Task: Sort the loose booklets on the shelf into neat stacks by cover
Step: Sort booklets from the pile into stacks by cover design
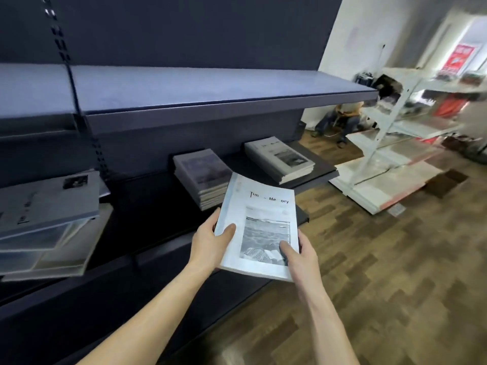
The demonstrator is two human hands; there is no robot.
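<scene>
I hold a small pile of white booklets point(259, 217) with a black-and-white photo cover in front of the dark shelf point(147, 206). My left hand point(210, 241) grips its left edge, thumb on the cover. My right hand point(297, 252) grips the lower right corner, thumb on the photo. On the shelf behind stands a neat stack of purple-grey booklets point(201, 175). Further right is a stack of white booklets point(280, 159) with the same photo cover. At the far left lies a loose, skewed heap of booklets point(50, 222).
An upper dark shelf board point(210, 88) runs above. A white metal rack point(395, 143) with goods stands to the right on the wood floor point(382, 285). A person point(340, 119) sits low at the back by the wall.
</scene>
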